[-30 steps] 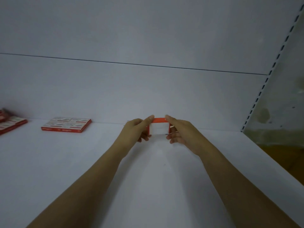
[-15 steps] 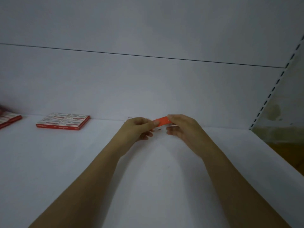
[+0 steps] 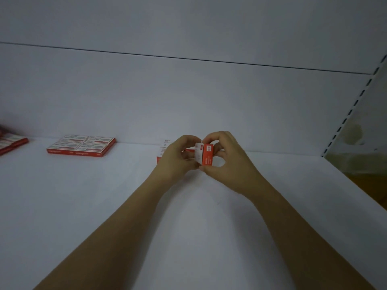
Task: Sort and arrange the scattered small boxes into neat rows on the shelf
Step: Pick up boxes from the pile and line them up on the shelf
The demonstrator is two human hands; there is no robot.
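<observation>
You've got one small red-and-white box (image 3: 204, 154) up off the shelf (image 3: 104, 206), held on end between both hands, close to the back panel (image 3: 188, 97). Your right hand (image 3: 227, 156) pinches it top and bottom, forefinger over the upper edge and thumb under the lower one. Your left hand (image 3: 178, 159) curls in against its white side, fingers bent round it, so neither hand is slack. My read is that you're holding it this way to check its faces and turn it square before setting it down: red end toward you, white face to the left. Just behind your left hand, bits of more packaging (image 3: 165, 145) peek out on the shelf. They're mostly hidden, so I can't tell how they lie, but that looks like the row you're building. Over to the left, a flat block of four boxes (image 3: 81, 145) sits squared near the back panel, and another cluster (image 3: 11, 142) is cut off at the frame edge. Setting this one flush beside its neighbours looks like the step in hand.
</observation>
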